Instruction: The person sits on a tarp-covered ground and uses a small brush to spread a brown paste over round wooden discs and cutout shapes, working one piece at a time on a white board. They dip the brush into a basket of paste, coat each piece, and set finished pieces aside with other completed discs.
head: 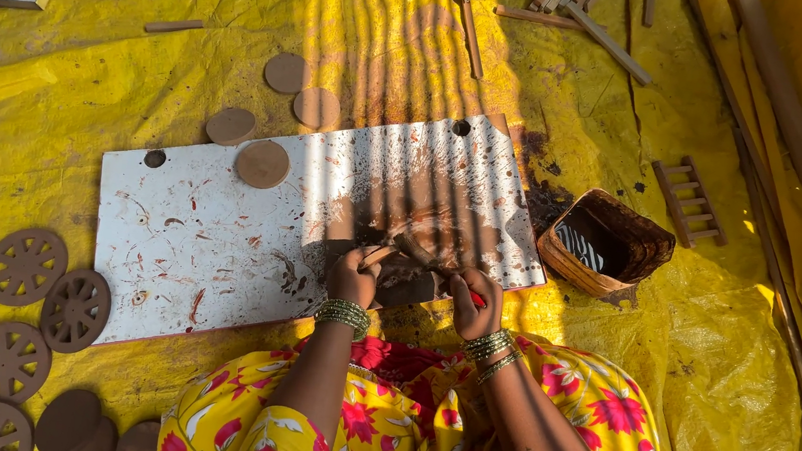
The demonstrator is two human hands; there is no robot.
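Observation:
My left hand grips a brown round wooden piece that lies on the near edge of a white paint-stained board. My right hand holds a brush with a red handle end, its tip resting on the brown piece. Brown paint smears cover the board around both hands. Both wrists carry green and gold bangles above a yellow and red flowered garment.
Plain brown discs lie on and behind the board. Painted spoked wheels lie at the left on the yellow sheet. A brown-stained box stands right of the board, a small wooden ladder piece beyond it. Wooden sticks and a hammer lie farther back.

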